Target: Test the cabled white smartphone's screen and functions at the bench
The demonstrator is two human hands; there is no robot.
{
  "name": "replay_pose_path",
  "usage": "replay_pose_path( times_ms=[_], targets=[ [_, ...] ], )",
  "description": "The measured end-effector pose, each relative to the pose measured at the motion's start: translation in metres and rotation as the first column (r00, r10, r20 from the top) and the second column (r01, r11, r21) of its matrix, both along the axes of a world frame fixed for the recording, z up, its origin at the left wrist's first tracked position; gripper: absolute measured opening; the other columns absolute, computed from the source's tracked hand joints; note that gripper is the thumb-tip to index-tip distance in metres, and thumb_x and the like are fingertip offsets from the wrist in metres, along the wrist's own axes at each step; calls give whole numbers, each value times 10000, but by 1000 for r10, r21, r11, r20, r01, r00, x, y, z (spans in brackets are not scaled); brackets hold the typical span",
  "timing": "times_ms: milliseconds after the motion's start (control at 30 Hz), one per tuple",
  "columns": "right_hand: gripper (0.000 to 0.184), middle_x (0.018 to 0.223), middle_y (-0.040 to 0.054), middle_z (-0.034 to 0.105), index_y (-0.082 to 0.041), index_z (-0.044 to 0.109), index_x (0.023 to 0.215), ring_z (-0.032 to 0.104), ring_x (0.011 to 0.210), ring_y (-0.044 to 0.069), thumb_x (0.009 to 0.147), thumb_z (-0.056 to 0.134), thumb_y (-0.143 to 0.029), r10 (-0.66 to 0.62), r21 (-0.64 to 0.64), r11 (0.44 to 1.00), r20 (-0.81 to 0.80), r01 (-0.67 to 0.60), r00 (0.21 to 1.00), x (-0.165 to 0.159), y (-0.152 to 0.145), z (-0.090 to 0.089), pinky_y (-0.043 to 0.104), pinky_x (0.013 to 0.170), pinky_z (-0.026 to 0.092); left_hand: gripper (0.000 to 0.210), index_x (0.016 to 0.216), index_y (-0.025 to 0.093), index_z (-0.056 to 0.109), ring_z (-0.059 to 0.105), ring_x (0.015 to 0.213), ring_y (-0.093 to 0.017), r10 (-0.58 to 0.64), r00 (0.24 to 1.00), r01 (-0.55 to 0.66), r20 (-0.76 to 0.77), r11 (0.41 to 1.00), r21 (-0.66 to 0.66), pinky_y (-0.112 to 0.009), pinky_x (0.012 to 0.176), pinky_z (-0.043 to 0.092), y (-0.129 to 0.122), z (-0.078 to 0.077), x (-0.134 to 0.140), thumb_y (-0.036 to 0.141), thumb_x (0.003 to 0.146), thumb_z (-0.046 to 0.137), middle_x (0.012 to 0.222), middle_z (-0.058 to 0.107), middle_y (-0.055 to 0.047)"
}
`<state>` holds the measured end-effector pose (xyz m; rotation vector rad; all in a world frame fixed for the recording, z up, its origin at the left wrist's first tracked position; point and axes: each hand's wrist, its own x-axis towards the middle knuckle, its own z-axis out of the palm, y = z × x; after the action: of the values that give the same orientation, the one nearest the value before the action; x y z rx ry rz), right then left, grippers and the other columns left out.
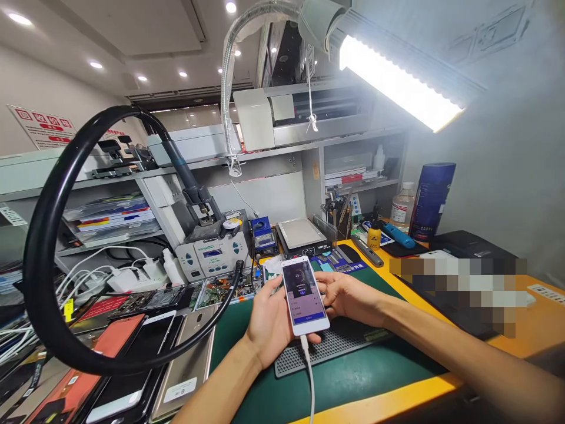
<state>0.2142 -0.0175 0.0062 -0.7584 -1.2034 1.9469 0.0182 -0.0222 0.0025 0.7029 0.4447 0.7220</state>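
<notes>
A white smartphone [305, 294] with its screen lit is held upright, tilted back, above a grey perforated mat [348, 341]. My left hand [270, 324] is closed around its left side and underside, with fingertips showing below the right bottom corner. My right hand [346, 296] has its fingers curled against the phone's right edge. A white charging cable [308, 368] is plugged into the bottom of the phone and runs down toward me. The screen shows a round dial over a list and a blue bar; the small text cannot be read.
Green work mat [247, 388] lies on the yellow bench [375, 406]. At left are several phones [185, 359], a tray of parts [212, 291], a soldering or hot-air station [212, 256] and a looping black hose [37, 247]. Overhead hangs a bright lamp [397, 76].
</notes>
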Motion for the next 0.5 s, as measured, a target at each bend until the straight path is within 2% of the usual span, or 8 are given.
replay_pose_path(
  times_ms=[133,267,500],
  targets=[
    [481,961,46,666,-183,628,1049,594,750,137,592,569,-47,-30,-2,1000,33,30,999,-2,-2,2,256,650,478,510,1297,145,542,669,917,-305,2,1000,-2,5,1000,-9,-435,666,587,2,-2,0,485,960,366,1089,661,-173],
    [338,842,31,632,-175,615,1001,570,681,133,669,586,-117,-62,-27,998,70,64,996,-3,-5,7,292,658,509,512,1287,141,555,666,922,-312,-21,1000,21,-6,1000,12,-429,651,587,2,-3,1,483,960,359,1101,655,-180],
    [239,917,75,650,-173,582,997,633,753,204,773,546,-246,-57,-43,997,46,59,997,-1,-5,10,331,603,552,531,1292,140,559,649,920,-320,-8,1000,8,-14,999,38,-393,558,577,-4,1,5,490,951,350,1162,628,-190]
  ],
)
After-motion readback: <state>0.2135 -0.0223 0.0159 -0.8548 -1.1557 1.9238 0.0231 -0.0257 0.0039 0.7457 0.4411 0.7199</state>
